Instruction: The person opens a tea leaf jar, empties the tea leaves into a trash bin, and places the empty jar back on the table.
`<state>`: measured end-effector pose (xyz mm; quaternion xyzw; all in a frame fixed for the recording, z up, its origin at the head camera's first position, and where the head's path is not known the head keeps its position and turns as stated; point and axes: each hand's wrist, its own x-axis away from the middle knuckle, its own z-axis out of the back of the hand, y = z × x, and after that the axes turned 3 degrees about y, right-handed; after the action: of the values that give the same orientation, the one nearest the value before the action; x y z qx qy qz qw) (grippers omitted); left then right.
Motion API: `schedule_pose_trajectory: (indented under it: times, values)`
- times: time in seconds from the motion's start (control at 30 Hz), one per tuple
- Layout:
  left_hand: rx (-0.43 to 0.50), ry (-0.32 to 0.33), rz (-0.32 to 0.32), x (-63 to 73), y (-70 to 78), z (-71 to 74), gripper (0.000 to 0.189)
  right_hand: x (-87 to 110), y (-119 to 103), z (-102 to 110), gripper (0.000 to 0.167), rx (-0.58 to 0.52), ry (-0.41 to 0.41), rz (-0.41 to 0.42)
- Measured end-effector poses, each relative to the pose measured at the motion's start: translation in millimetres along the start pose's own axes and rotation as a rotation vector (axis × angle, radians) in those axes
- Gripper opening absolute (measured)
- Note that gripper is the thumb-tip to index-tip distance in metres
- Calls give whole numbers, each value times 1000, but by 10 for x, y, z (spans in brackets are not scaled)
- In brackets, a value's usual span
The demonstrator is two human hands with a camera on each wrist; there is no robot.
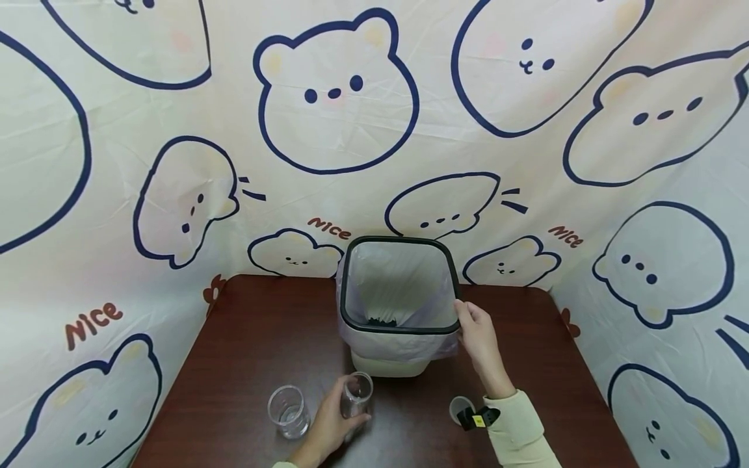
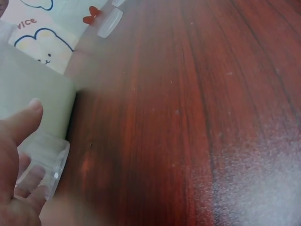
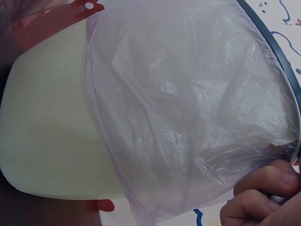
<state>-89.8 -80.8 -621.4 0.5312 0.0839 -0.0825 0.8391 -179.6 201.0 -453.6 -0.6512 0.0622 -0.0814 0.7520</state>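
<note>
A pale trash bin [image 1: 389, 368] with a dark rim [image 1: 400, 330] stands near the table's far side. A thin translucent lilac bag [image 3: 174, 103] lines it and hangs over the outside. My right hand [image 1: 481, 338] grips the rim's right side, with fingers curled over the bag's edge. In front of the bin, my left hand [image 1: 330, 419] has its fingers round a clear plastic cup [image 1: 357, 392]. Those fingers show through the cup wall in the left wrist view, while the thumb [image 2: 29, 117] stretches out beside it. A small dark patch [image 1: 381, 322] shows inside the bin.
Left of my left hand stands another clear cup [image 1: 289, 411]. A third clear cup [image 1: 459, 408] is partly covered by the black camera [image 1: 478, 418] on my right wrist. The dark brown table [image 1: 257, 344] meets printed cloth walls [image 1: 333, 143] at its back and sides.
</note>
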Motion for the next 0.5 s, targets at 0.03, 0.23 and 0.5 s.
schedule_pose_trajectory:
  times: [0.03, 0.23, 0.5]
  values:
    - [-4, -1, 0, 1, -7, -7, 74, -2, 3, -2, 45, -1, 0, 0]
    - [-9, -5, 13, 4, -23, -27, 73, 4, 0, -5, 45, -5, 4, -5]
    - [-55, 20, 18, 28, -92, -47, 75, 15, -8, -3, 44, -2, 5, -15]
